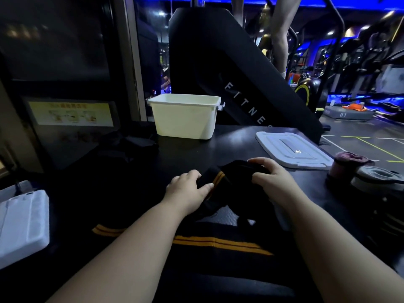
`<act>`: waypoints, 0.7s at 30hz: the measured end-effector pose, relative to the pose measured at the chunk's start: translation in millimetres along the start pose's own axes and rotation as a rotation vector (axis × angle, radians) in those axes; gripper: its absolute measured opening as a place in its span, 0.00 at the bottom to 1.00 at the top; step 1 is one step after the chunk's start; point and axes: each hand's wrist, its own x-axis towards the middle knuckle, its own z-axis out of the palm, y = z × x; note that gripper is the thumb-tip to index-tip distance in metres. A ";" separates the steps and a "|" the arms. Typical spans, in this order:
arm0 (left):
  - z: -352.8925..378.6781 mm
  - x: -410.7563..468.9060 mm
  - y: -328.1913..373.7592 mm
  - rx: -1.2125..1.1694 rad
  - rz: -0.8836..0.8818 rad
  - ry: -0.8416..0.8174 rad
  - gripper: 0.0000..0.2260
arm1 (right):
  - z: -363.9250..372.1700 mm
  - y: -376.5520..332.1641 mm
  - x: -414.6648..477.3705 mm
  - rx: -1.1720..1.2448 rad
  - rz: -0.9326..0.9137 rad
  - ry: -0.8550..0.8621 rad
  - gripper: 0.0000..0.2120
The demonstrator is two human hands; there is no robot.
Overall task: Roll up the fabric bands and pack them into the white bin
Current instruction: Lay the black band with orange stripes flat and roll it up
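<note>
A black fabric band with two orange stripes (231, 182) lies bunched on the dark table in front of me. My left hand (188, 189) pinches its left end by the stripes. My right hand (271, 180) curls over its right side. The band's loose tail (218, 241) trails toward me between my forearms. The white bin (185, 117) stands upright and open at the back of the table, apart from both hands. Its inside is hidden from this angle.
The bin's white lid (293, 149) lies flat at the right. Rolled bands, one pink (347, 165) and one grey (378, 178), sit at the right edge. More dark fabric (129, 145) lies left of the bin. A white tray (21, 226) sits at the left.
</note>
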 end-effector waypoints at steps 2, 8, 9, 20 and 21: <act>-0.5 -0.1 -2.5 -0.057 -0.005 0.009 0.16 | -3.7 0.7 0.3 0.010 0.014 0.008 0.22; 0.1 2.3 -7.2 -0.212 -0.013 0.054 0.13 | -7.0 3.4 2.4 0.087 0.040 -0.007 0.06; 0.4 2.3 -7.5 -0.237 -0.011 0.062 0.13 | -6.8 4.8 2.8 0.016 0.041 -0.014 0.13; -3.8 7.2 -18.6 -0.400 -0.101 0.191 0.09 | -6.3 5.5 4.1 -0.187 0.026 0.160 0.17; -4.3 7.9 -19.4 -0.421 -0.105 0.195 0.08 | -6.0 7.3 5.9 -0.181 0.022 0.180 0.17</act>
